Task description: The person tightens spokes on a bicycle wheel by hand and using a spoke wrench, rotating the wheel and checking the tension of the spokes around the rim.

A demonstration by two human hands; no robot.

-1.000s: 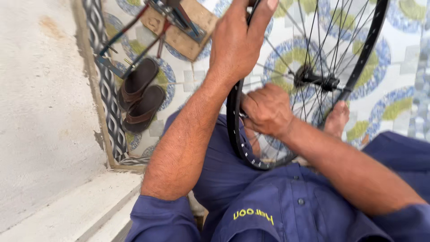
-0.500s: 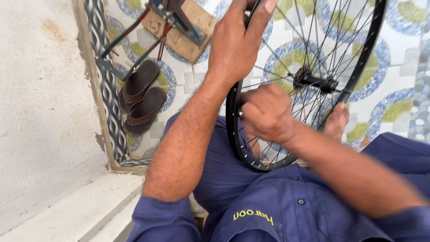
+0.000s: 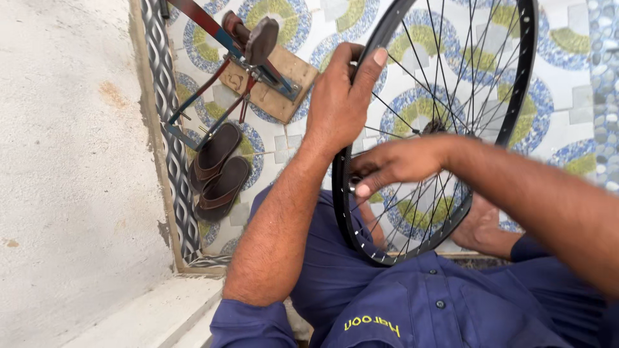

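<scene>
Over the patterned tile floor (image 3: 309, 38), from the head view, I see my left hand (image 3: 338, 106) clenched on the rim of the black spoked wheel (image 3: 525, 77) standing on my lap, my right hand (image 3: 400, 164) loosely pinching a spoke; light, stiff, best gripped by the rim, I judge.

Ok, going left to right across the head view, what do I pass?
Grey concrete wall → patterned metal edging strip → pair of brown sandals → left hand gripping the rim → black spoked bicycle wheel, with the right hand reaching across its spokes.
</scene>
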